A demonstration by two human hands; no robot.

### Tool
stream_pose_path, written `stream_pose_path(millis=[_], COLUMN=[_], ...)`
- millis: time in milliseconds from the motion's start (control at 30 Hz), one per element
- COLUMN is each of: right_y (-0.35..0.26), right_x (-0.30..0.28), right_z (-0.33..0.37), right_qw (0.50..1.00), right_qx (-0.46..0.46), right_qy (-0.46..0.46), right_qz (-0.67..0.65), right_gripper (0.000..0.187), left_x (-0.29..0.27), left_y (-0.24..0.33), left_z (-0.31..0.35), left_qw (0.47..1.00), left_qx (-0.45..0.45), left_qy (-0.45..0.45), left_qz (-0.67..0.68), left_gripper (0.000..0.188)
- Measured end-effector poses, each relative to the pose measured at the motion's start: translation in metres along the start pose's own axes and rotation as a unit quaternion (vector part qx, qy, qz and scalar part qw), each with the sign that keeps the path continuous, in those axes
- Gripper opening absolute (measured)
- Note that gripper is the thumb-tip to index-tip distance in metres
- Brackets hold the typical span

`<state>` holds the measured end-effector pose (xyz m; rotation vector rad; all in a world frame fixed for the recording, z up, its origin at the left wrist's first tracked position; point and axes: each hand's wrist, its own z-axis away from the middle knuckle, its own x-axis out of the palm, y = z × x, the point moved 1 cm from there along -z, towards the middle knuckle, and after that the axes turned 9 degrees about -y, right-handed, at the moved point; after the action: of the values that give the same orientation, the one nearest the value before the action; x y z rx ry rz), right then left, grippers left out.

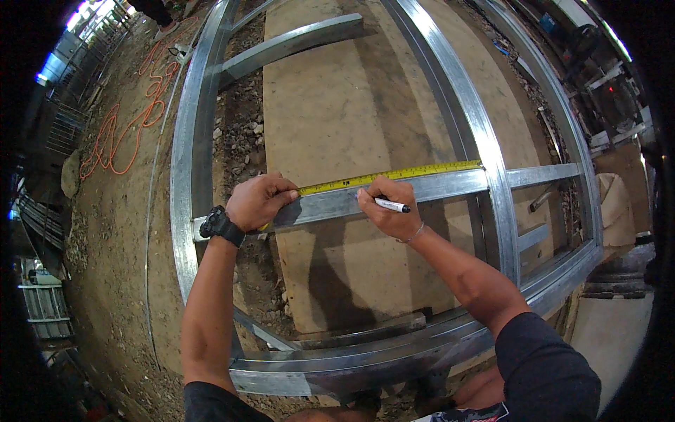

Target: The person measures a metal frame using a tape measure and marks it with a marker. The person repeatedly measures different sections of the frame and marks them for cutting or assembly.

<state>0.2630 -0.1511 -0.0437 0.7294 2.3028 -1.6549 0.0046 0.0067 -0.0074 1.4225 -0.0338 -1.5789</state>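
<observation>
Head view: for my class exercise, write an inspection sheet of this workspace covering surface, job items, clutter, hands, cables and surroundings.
Surface: metal frame over a tan sheet, partly shadowed.
Job items: yellow tape measure extended along a crossbar; black-and-white marker.
Clutter: loose stones beside the sheet.
Hands: left hand grips the tape's left end; right hand holds the marker at the crossbar.
Cables: orange cord loosely looped on dirt ground.
Surroundings: another person's foot, upper left.

Left hand point(259, 200) and right hand point(395, 211) bare, chunky black watch point(223, 226) on the left, thin pale bracelet point(415, 235) on the right, dark short sleeves point(548, 369), white-and-red print point(486, 415) on dark clothing.
</observation>
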Motion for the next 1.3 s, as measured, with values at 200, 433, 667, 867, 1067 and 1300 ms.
stream_pose_path(millis=[200, 433, 667, 867, 1067, 1300], right_y=[0.000, 0.007, -0.003, 0.008, 0.001, -0.010], right_x=[0.001, -0.005, -0.061, -0.075, -0.043, 0.007], right_z=[-0.001, 0.000, -0.024, 0.003, 0.029, 0.018], right_qw=[1.000, 0.978, 0.849, 0.801, 0.884, 0.962], right_qx=[-0.004, 0.113, 0.184, 0.159, 0.168, 0.146], right_qy=[0.006, 0.072, 0.265, 0.379, 0.250, 0.105], right_qz=[-0.007, -0.159, -0.418, -0.435, -0.359, -0.205], right_gripper=[0.034, 0.028, 0.019, 0.020, 0.017, 0.025], left_x=[0.001, 0.001, 0.001, 0.001, 0.001, -0.001], left_y=[-0.005, -0.006, 0.000, -0.001, 0.000, 0.000], left_z=[0.000, -0.001, -0.001, -0.001, -0.001, 0.000], left_qw=[1.000, 1.000, 1.000, 1.000, 1.000, 1.000], left_qx=[0.011, 0.012, -0.004, -0.015, -0.005, -0.002], left_qy=[0.005, -0.003, 0.008, 0.002, 0.003, -0.006], left_qz=[0.016, 0.013, -0.009, 0.004, 0.015, -0.009], left_gripper=[0.024, 0.025, 0.024, 0.022, 0.023, 0.024])
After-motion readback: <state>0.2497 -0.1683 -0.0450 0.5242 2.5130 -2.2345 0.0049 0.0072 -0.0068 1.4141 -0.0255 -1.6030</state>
